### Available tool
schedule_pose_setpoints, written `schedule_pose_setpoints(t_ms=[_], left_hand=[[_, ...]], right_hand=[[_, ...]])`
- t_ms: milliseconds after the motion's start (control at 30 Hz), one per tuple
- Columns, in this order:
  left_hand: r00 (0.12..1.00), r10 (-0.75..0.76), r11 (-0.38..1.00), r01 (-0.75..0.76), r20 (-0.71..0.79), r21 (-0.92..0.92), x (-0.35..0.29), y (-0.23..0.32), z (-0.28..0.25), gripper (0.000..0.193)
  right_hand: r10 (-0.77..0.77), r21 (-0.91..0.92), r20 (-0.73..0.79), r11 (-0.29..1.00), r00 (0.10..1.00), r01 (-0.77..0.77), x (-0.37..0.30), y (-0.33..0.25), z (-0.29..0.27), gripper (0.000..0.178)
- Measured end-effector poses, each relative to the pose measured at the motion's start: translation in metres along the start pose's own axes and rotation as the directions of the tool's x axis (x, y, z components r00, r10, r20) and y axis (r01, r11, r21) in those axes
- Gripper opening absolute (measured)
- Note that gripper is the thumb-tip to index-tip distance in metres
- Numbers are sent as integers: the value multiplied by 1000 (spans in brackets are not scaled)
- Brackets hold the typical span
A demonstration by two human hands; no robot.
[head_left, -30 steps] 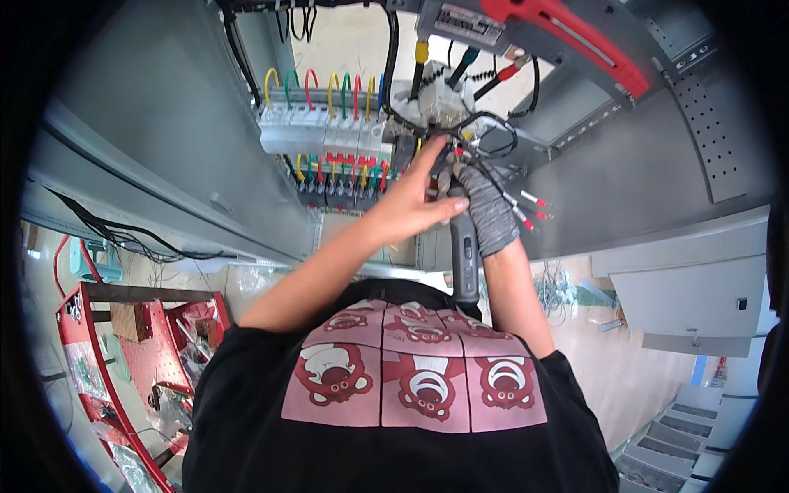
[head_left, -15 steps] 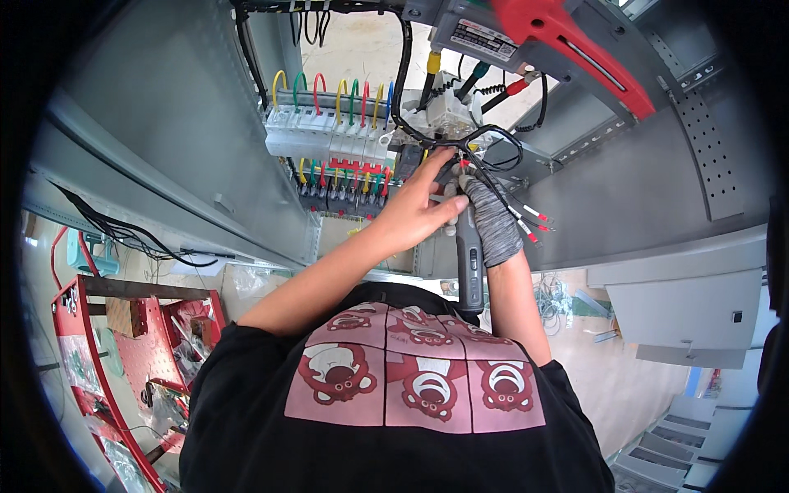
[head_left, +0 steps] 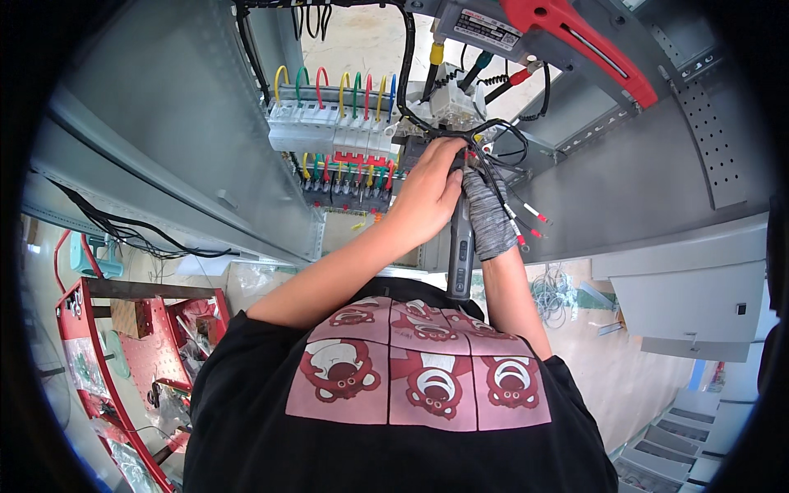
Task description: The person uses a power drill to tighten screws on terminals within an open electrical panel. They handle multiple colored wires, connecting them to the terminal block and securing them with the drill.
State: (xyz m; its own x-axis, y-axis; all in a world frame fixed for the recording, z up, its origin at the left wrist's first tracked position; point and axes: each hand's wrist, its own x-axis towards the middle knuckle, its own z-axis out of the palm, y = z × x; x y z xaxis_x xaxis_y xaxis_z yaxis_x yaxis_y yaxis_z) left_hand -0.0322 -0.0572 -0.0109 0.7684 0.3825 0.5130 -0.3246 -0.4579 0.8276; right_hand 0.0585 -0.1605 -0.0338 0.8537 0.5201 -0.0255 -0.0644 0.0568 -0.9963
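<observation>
My bare left hand [head_left: 429, 187] reaches into the grey cabinet, its fingers together and bent over, the tips hidden among black wires below a white terminal part. Its thumb lies beside the top of a slim dark-grey electric screwdriver [head_left: 461, 256]. My right hand [head_left: 488, 215], in a grey knitted glove, is closed around the screwdriver's upper part; most of its fingers are hidden behind the left hand. The screwdriver's butt end points toward my chest. Black wires with red-and-white lugged ends [head_left: 526, 233] hang over the glove. Whatever the left fingers hold cannot be made out.
Left of my hands is a row of white breakers [head_left: 330, 135] with coloured wires, above a terminal strip [head_left: 345, 195]. A grey switch with a red handle [head_left: 579, 53] overhangs at upper right. Cabinet walls [head_left: 181, 148] flank both sides. A red cart [head_left: 152, 353] stands lower left.
My left hand has closed its fingers and drawn its thumb in toward the palm. The screwdriver's butt has shifted slightly left and up, and the right glove has moved slightly left.
</observation>
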Motion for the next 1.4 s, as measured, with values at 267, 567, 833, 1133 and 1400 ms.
schedule_pose_setpoints(t_ms=[267, 567, 833, 1133, 1400], left_hand=[[996, -31, 993, 22, 78, 116, 6, 8, -3, 44], [983, 77, 970, -112, 166, 216, 12, 6, 2, 45], [974, 4, 985, -42, 225, 166, 12, 15, -6, 44], [966, -61, 995, 38, 250, 93, -1, 10, -1, 42], [966, 3, 976, -59, 257, 211, 16, 3, 0, 26]], right_hand=[[72, -48, -7, 996, 997, -72, -7, -11, 1, 28], [122, -76, 19, 990, 992, -121, -22, -16, -6, 35], [209, 15, 109, 977, 972, -212, -50, -31, -7, 44], [243, 151, 192, 950, 951, -273, -73, -34, -21, 51], [160, 105, 143, 979, 977, -176, -76, -24, -25, 46]])
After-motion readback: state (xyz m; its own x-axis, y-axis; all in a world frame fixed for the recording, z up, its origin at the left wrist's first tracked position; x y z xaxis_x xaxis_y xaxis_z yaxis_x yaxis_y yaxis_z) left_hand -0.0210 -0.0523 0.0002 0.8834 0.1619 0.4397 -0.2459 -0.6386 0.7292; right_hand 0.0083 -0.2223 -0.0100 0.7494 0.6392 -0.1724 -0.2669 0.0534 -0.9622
